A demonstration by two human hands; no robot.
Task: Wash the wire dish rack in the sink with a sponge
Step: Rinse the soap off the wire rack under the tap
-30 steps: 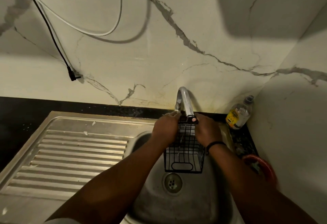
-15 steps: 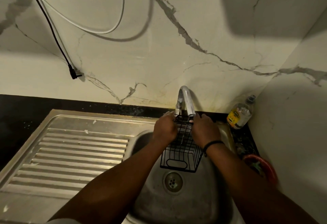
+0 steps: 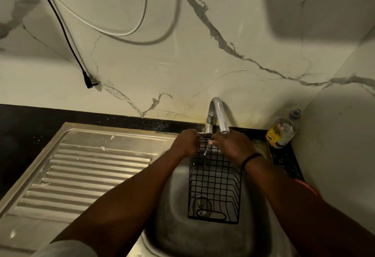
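The wire dish rack point(image 3: 215, 183) is gripped at its far rim by the left hand point(image 3: 185, 143) and the right hand point(image 3: 230, 145) (fingers curled round the wire) under the tap point(image 3: 218, 114).

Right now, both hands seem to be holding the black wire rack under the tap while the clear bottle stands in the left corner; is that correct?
Not quite: the head view shows the clear bottle in the right corner. Left hand and right hand do hold the black wire rack under the tap.

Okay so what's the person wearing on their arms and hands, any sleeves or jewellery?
Both hands are bare, no gloves or rings visible. The right hand has a thin black band round its wrist. The left hand has a bare wrist and forearm; a light grey sleeve shows only near the upper arm.
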